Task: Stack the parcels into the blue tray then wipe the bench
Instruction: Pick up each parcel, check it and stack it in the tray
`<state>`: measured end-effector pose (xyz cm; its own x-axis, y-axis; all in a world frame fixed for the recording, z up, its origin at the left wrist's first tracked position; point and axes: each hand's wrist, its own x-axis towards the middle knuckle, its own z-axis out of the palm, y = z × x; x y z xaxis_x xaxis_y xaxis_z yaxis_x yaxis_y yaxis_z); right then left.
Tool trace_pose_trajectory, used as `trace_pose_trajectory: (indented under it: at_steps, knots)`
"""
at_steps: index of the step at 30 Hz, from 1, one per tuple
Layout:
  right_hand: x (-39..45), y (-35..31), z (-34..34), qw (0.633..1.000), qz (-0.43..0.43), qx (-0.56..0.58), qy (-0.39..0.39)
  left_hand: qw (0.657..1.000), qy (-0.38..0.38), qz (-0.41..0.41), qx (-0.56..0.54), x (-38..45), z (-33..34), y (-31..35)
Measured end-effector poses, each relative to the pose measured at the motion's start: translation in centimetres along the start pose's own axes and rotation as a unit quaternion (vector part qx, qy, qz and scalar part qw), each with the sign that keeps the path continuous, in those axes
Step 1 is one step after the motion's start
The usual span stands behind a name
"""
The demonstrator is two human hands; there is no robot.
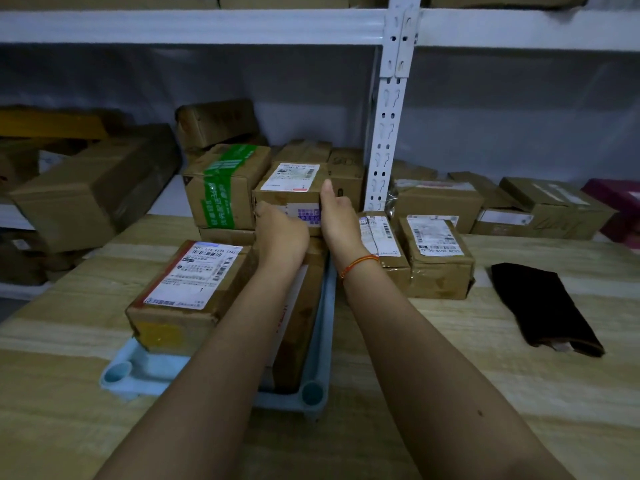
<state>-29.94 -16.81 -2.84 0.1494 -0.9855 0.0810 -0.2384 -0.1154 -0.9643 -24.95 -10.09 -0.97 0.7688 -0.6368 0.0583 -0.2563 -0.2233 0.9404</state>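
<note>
Two bare hands reach out over the counter (398, 341), a pale wood top. Both hands are on one small brown box (289, 194) that sits high on the stack at the far end of the blue tray (320, 358). The left hand (280, 233) is on the front left of the box with its fingers curled on it. The right hand (334, 216) is pressed on the right side of the box, thumb pointing up along the edge; its other fingers are hidden behind the box. A red string band (358, 265) is on the right wrist.

The small brown box has a white label on top and a purple sticker on its front. A box with green tape (225, 192) stands just beside it on the left, touching or nearly so. A white shelf post (388, 133) stands close on its right, with little room between them.

The tray is pale blue with round corner cups. A box with a big white label (188, 289) lies in its left half and hangs over the near left part. A long brown box (299, 317) lies in the right half, partly hidden by the left arm.

Right of the tray, two taped boxes (415, 254) sit on the counter. Further right lies a dark cloth (543, 306), well apart from them, with bare wood around it. More boxes lie on the shelf (519, 209) behind.
</note>
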Motion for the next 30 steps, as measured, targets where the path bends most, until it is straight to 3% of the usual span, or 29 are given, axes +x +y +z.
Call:
trace_pose_trajectory:
  at_steps: [4,6,8,10,13,16,24,30]
  knots:
    - [-0.4,0.4,-1.3,0.998,-0.025,-0.056,0.012,0.999,-0.03,0.013,0.026,-0.4,-0.3,0.4]
    - [-1.3,1.0,-2.4,0.983,-0.06,-0.157,0.07,0.998,-0.048,0.019,0.046,-0.6,-0.5,0.5]
    - [-2.3,1.9,-3.6,0.944,-0.06,-0.295,0.134,0.996,-0.066,0.019,0.055,-0.7,-0.6,0.3]
    - [-3.0,2.8,-4.6,0.912,0.004,-0.39,0.129,0.996,-0.077,0.012,0.052,-1.0,-0.5,0.1]
    - [-3.8,4.2,-5.5,0.886,0.115,-0.443,0.076,0.996,-0.085,0.002,0.041,-1.9,-0.5,-0.2]
    - [-4.7,5.5,-5.8,0.884,0.121,-0.443,0.087,0.995,-0.1,0.0,0.031,-3.2,-0.9,-0.1]
    - [-6.7,5.8,-7.8,0.95,0.019,-0.275,0.148,0.994,-0.109,0.022,0.01,-6.3,-0.9,-0.1]
    - [-11.0,5.6,-10.2,0.956,-0.097,-0.203,0.19,0.979,-0.201,-0.003,-0.03,-9.8,0.3,-0.1]
